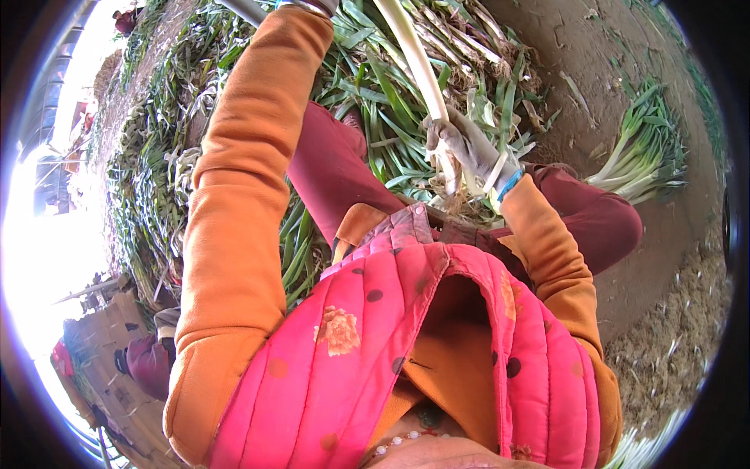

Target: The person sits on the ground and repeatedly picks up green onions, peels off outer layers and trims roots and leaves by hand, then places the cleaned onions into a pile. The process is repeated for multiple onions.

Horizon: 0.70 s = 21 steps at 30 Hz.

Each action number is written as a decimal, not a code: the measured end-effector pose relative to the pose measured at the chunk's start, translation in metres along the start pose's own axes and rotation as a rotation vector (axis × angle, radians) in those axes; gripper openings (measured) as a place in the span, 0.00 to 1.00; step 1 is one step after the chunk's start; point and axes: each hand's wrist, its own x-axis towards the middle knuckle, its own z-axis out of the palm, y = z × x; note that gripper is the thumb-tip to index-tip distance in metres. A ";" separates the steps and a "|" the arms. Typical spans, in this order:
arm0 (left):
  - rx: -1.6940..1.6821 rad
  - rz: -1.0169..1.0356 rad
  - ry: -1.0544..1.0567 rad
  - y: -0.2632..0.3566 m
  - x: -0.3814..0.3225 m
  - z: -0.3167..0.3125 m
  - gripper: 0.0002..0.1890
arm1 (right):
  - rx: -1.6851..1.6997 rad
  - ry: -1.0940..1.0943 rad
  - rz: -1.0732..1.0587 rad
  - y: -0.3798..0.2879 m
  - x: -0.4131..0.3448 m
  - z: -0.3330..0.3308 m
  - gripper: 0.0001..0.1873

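Note:
In my right hand (471, 146), which wears a pale, soiled glove with a blue band at the wrist, is a long white scallion stalk (419, 58). The stalk slants up past the top edge of the view; its lower end shows below my fingers. Peeled skins and roots hang around that hand. My left hand is beyond the top edge, with only the orange sleeve (246, 146) and its cuff showing. Green scallion leaves (381, 111) lie under and around the stalk, between my bent legs.
Untrimmed scallions with dirty roots (463, 41) lie ahead. A bunch of clean scallions (638, 143) rests on the bare soil (656, 246) at right. A long heap of leaves (152, 164) runs along the left. Another person (149, 363) sits at lower left.

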 end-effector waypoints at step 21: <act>0.095 0.147 0.442 -0.042 0.069 -0.029 0.18 | -0.472 0.295 -0.034 -0.055 -0.058 0.001 0.19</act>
